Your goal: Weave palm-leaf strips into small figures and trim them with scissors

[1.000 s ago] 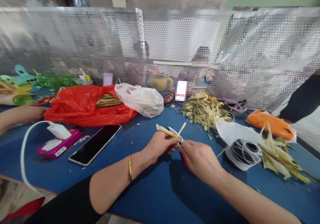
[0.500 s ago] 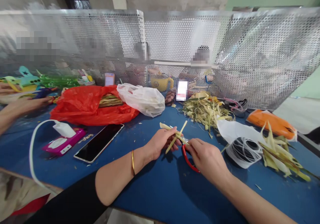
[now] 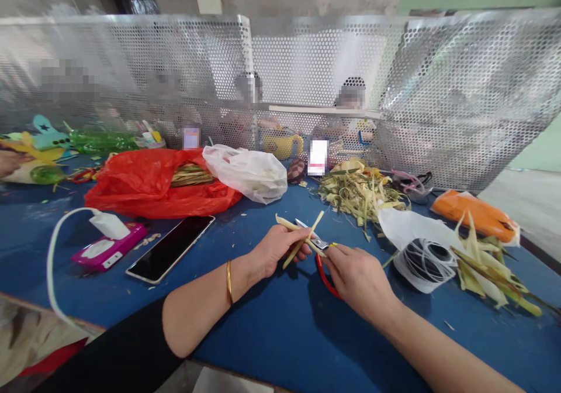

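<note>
Two pale yellow-green strips of dried leaf or husk (image 3: pixel 319 220) cross each other, pinched between the thumb and fingers of my left hand (image 3: pixel 276 249). My right hand (image 3: pixel 360 276) is closed around a pair of scissors (image 3: pixel 323 270) with red handles. Their metal blades point up and left, close by the crossed strips; whether they touch them I cannot tell. The end of one strip reaches close to my right fingertips. Both hands are just above the blue table (image 3: pixel 280 334).
A phone (image 3: pixel 173 248), purple power strip (image 3: pixel 109 248), red bag (image 3: pixel 135 182) and white bag (image 3: pixel 252 173) lie leftward. Behind and right are a husk pile (image 3: pixel 357 191), thread spool (image 3: pixel 425 266) and orange packet (image 3: pixel 475 213). A co-worker's hand (image 3: pixel 11 162) shows far left.
My hands have stayed nearly in place, with the scissor blades now more visible beside the strips. The co-worker's outstretched forearm at the left has drawn back, and scissors lie there on the table.
</note>
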The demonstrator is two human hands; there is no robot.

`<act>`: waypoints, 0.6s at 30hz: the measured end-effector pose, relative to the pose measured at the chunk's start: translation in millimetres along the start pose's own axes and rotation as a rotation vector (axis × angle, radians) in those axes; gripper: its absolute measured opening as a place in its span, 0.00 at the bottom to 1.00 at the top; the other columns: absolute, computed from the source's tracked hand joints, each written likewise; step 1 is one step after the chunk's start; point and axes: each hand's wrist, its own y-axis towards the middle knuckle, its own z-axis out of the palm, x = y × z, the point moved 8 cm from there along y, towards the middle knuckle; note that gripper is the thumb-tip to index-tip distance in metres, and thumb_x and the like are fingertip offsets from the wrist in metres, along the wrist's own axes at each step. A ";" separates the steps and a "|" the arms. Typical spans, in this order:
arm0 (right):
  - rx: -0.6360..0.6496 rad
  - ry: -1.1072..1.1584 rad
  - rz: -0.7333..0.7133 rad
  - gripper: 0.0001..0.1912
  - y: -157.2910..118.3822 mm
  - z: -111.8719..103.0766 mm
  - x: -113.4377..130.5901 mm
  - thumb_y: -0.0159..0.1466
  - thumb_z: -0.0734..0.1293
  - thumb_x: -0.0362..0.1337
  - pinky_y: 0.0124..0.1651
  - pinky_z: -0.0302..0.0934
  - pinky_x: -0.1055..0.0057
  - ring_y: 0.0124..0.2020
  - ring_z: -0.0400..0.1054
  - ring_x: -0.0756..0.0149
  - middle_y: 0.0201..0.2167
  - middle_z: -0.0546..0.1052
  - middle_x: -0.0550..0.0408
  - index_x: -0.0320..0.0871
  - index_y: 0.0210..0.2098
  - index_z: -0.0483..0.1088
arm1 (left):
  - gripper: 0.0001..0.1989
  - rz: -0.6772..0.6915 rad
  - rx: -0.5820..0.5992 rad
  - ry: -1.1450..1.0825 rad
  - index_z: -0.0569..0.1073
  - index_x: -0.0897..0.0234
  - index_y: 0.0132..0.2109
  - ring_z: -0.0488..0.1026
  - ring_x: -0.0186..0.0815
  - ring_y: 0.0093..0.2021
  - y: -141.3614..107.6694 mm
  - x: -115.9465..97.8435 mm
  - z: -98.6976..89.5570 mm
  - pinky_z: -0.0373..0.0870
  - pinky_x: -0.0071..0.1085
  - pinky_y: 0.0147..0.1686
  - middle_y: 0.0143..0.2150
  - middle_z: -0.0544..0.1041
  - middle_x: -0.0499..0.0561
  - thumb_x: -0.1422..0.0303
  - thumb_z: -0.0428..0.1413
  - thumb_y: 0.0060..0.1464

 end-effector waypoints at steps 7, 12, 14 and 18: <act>0.109 0.444 0.173 0.18 2.5 -0.4 -8.0 0.68 0.58 0.42 0.29 0.49 0.71 0.25 0.61 0.68 0.22 0.70 0.56 0.44 0.24 0.66 | 0.14 0.034 0.007 0.003 0.79 0.69 0.35 0.67 0.27 0.20 -5.4 -2.5 4.5 0.63 0.23 0.23 0.19 0.73 0.48 0.60 0.62 0.47; 0.009 1.152 0.606 0.17 -0.3 20.4 -41.7 0.58 0.67 0.51 0.26 0.53 0.73 0.20 0.61 0.71 0.19 0.69 0.62 0.43 0.33 0.69 | 0.16 0.103 0.093 0.113 0.77 0.69 0.34 0.68 0.29 0.20 -20.5 -9.8 21.6 0.63 0.24 0.24 0.19 0.73 0.48 0.59 0.63 0.45; -0.031 1.326 0.625 0.17 0.3 24.4 -40.9 0.55 0.70 0.50 0.26 0.55 0.74 0.20 0.61 0.72 0.18 0.69 0.62 0.42 0.32 0.69 | 0.15 0.095 0.149 0.151 0.76 0.68 0.33 0.69 0.29 0.20 -23.3 -6.5 28.6 0.63 0.24 0.24 0.19 0.73 0.48 0.59 0.63 0.45; -0.103 1.391 0.622 0.16 -1.6 21.3 -35.4 0.54 0.72 0.47 0.26 0.57 0.74 0.19 0.62 0.73 0.17 0.71 0.60 0.41 0.24 0.68 | 0.13 0.053 0.213 0.188 0.75 0.68 0.31 0.67 0.28 0.19 -24.7 -0.7 34.2 0.63 0.23 0.22 0.18 0.72 0.47 0.60 0.62 0.45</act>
